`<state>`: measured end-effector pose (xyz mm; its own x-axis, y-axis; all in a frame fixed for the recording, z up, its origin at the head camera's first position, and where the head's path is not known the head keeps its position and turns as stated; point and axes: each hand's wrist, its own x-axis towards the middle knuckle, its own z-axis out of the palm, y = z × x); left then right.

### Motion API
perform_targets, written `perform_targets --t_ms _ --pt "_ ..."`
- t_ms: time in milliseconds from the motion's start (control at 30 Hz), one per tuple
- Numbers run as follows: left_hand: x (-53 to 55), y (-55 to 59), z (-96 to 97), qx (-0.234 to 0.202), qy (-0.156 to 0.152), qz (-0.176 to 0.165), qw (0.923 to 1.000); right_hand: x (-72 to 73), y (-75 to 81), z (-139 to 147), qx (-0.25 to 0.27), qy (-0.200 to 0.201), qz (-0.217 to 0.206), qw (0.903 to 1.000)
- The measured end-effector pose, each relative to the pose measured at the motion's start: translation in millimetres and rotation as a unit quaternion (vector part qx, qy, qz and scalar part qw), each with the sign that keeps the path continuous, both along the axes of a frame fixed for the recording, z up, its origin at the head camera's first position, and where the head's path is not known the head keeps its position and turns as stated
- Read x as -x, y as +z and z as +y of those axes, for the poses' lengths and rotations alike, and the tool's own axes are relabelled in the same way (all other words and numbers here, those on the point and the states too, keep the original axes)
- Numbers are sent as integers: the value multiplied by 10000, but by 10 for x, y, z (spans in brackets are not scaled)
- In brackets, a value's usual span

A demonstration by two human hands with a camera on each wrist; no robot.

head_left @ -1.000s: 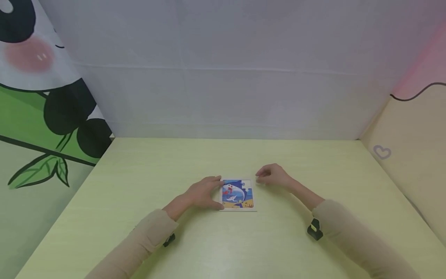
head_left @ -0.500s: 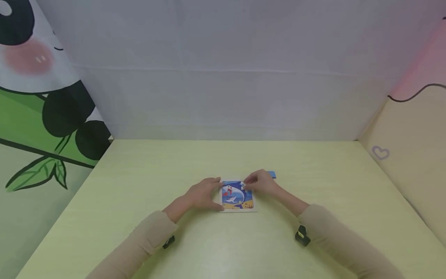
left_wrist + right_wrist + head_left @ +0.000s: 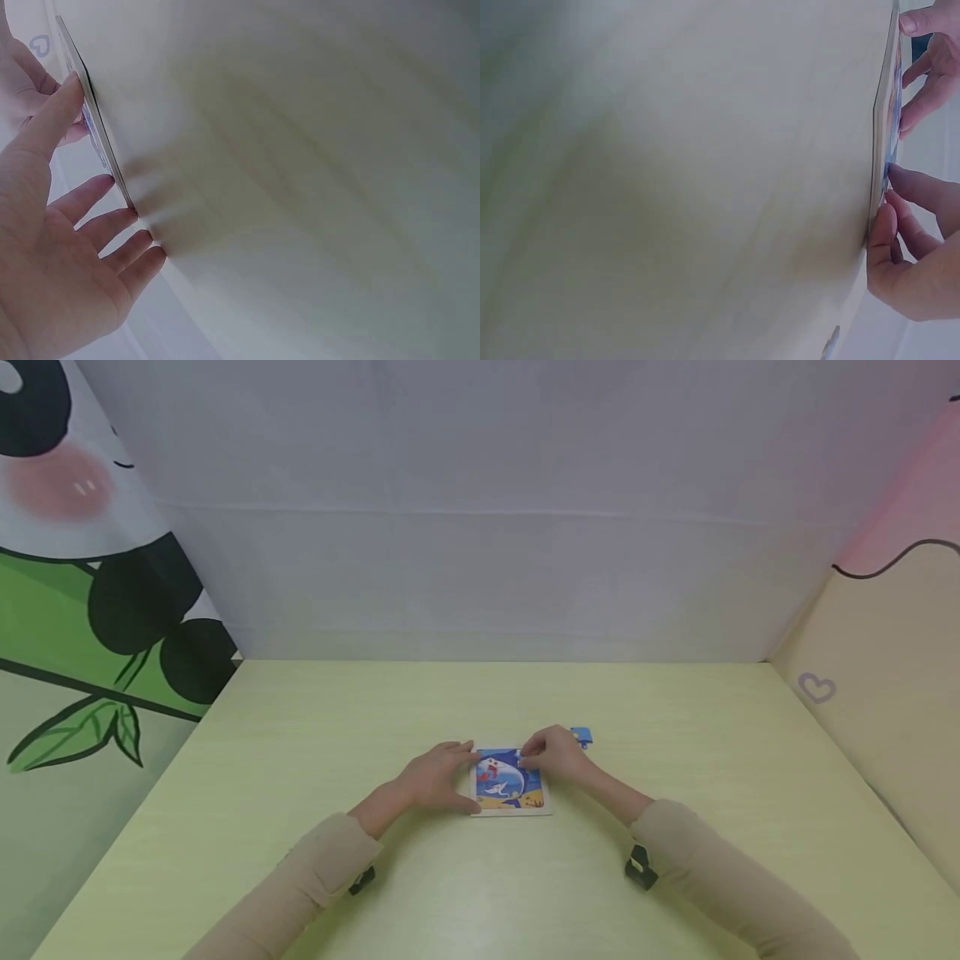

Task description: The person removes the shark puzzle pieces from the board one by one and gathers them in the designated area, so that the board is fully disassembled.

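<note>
At the far-right corner of the tray point(image 3: 513, 813), right hand point(image 3: 558, 755) is seemingly pinching a puzzle piece point(image 3: 521, 758); misalignment could be jamming it; left hand point(image 3: 433, 777), wide, is bracing the left edge.

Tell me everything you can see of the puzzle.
The puzzle is a thin, squarish board, seemingly card, with a pale rim around a blue-and-white whale picture, sandy yellow below. It lies flat on the table. The left hand touches its left side with thumb and fingertips; the right hand's fingertips are at its far right corner, partly hiding it, so I can't tell whether that corner is complete.
</note>
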<state>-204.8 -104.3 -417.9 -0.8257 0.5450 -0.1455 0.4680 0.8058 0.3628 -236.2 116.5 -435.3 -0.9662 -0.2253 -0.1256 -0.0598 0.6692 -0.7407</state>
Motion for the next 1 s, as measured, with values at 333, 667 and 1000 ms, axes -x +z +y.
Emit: perform_targets --t_ms 333,667,1000 --pt "13 -25 -19 -44 7 -14 10000 -11 -1 -59 -59 -100 144 9998" --pt "12 -37 -19 -52 2 -43 10000 -6 1 -88 18 -2 305 9995" --pt "-3 7 -1 -37 52 -101 9999 -5 30 -65 -90 538 542 9970"
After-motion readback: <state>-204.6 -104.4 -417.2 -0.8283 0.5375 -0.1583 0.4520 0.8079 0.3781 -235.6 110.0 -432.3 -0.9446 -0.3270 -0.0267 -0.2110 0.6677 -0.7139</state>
